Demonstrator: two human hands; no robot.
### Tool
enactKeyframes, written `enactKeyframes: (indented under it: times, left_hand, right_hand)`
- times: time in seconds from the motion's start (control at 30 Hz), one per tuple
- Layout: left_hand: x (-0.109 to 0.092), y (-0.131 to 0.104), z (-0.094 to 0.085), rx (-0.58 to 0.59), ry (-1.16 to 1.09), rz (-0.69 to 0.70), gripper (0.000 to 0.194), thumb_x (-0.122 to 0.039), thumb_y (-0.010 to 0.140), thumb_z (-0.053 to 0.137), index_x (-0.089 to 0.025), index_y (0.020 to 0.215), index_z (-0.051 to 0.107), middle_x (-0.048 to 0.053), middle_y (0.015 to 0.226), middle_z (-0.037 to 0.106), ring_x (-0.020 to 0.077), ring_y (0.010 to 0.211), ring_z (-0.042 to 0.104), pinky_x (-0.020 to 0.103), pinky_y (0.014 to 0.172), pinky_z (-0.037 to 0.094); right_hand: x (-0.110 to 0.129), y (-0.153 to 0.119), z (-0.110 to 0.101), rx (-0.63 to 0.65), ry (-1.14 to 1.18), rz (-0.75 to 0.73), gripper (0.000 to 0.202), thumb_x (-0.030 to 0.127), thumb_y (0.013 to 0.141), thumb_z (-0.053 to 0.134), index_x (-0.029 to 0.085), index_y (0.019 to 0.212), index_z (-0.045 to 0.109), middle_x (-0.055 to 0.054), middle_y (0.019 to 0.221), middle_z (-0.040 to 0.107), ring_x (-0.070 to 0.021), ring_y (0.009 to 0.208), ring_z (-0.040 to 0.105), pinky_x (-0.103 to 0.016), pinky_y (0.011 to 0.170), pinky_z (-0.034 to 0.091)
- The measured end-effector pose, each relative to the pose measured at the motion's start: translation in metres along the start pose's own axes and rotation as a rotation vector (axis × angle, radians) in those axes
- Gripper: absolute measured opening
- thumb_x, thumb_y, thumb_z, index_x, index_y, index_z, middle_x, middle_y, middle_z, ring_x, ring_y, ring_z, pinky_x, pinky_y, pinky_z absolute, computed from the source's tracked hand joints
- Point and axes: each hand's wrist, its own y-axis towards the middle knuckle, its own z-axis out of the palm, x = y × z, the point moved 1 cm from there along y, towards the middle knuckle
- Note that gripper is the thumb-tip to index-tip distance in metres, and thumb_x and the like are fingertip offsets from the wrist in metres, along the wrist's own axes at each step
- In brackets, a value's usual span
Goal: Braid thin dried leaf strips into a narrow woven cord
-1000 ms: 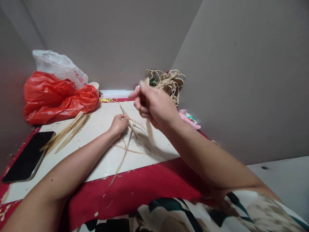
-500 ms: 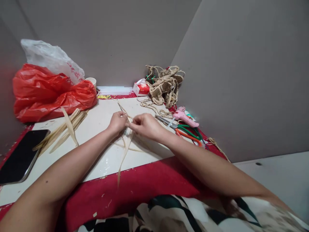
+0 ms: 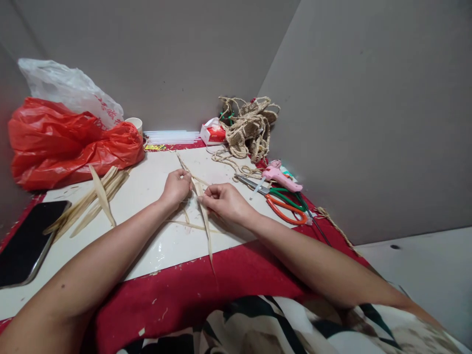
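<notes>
My left hand [image 3: 177,187] is closed in a pinch on a thin braided straw cord [image 3: 183,162], whose far end points away over the white board [image 3: 155,182]. To its right, my right hand [image 3: 223,199] pinches the edge of a pale flat straw strip [image 3: 205,223]. That strip runs from the braid between my hands down past the board's front edge, its tip hanging over the red cloth. Other thin strands spread out from the braid, partly behind my fingers.
Dry husk strips [image 3: 100,196] and a phone [image 3: 31,241] lie left, before a red plastic bag [image 3: 70,145]. Scissors [image 3: 283,204], a pink glue gun [image 3: 282,176], coiled straw rope [image 3: 250,128] and a tissue pack [image 3: 213,132] stand right and behind. Grey walls enclose the table.
My right hand has moved slightly down and away from my left hand. The pale strip has swung rightward, showing more of its length between my hands. The view has shifted a little.
</notes>
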Motion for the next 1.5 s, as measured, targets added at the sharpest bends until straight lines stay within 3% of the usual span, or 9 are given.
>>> enactKeyframes:
  times: [0.2,0.4,0.6,0.83,1.27,1.5]
  left_hand:
    - [-0.004,-0.002,0.0,-0.078,0.107,0.091,0.018,-0.024,0.079,0.052,-0.018,0.063,0.049,-0.006,0.048,0.043,0.0085,0.045,0.036,0.02,0.047,0.028]
    - [-0.002,-0.001,0.0,-0.057,0.152,0.115,0.017,-0.025,0.08,0.05,-0.019,0.065,0.049,-0.005,0.05,0.043,0.0096,0.046,0.037,0.021,0.048,0.03]
    - [0.002,0.003,-0.001,-0.062,0.152,0.12,0.016,-0.027,0.08,0.05,-0.019,0.067,0.051,-0.005,0.052,0.045,0.0106,0.048,0.04,0.022,0.048,0.032]
    - [-0.005,0.0,-0.001,-0.114,0.267,0.197,0.015,-0.024,0.082,0.05,-0.018,0.068,0.051,-0.004,0.054,0.044,0.0098,0.05,0.037,0.021,0.05,0.03]
    - [-0.004,-0.003,0.002,-0.049,0.193,0.041,0.015,-0.026,0.082,0.052,-0.019,0.069,0.05,-0.005,0.045,0.043,0.0081,0.035,0.036,0.02,0.04,0.023]
    - [-0.008,-0.005,0.005,-0.055,0.132,0.024,0.016,-0.023,0.082,0.052,-0.018,0.067,0.049,-0.006,0.044,0.039,0.0078,0.035,0.035,0.02,0.04,0.025]
  right_hand:
    - [-0.002,0.017,0.017,0.043,0.054,0.036,0.021,0.015,0.076,0.057,0.017,0.057,0.047,0.003,0.042,0.052,-0.0053,0.032,0.038,-0.018,0.034,0.025]
    - [-0.002,0.019,0.018,0.117,0.262,0.074,0.019,0.024,0.076,0.061,0.015,0.062,0.051,0.002,0.047,0.056,-0.0049,0.031,0.041,-0.016,0.031,0.028]
    - [-0.005,0.025,0.014,0.018,0.328,0.009,0.013,0.02,0.072,0.057,0.015,0.062,0.051,0.003,0.048,0.054,-0.0051,0.032,0.04,-0.017,0.032,0.028]
    - [-0.013,0.026,0.019,-0.084,0.123,-0.13,0.006,0.016,0.07,0.052,0.016,0.064,0.052,0.004,0.048,0.051,-0.0058,0.04,0.043,-0.018,0.041,0.032]
    - [-0.006,0.023,0.023,-0.015,0.308,-0.057,0.011,0.012,0.067,0.05,0.017,0.057,0.047,0.004,0.046,0.053,-0.0061,0.034,0.044,-0.017,0.034,0.034]
    - [-0.005,0.024,0.022,-0.069,0.166,-0.147,0.014,0.015,0.069,0.05,0.016,0.056,0.05,0.003,0.046,0.051,-0.006,0.039,0.044,-0.018,0.041,0.035]
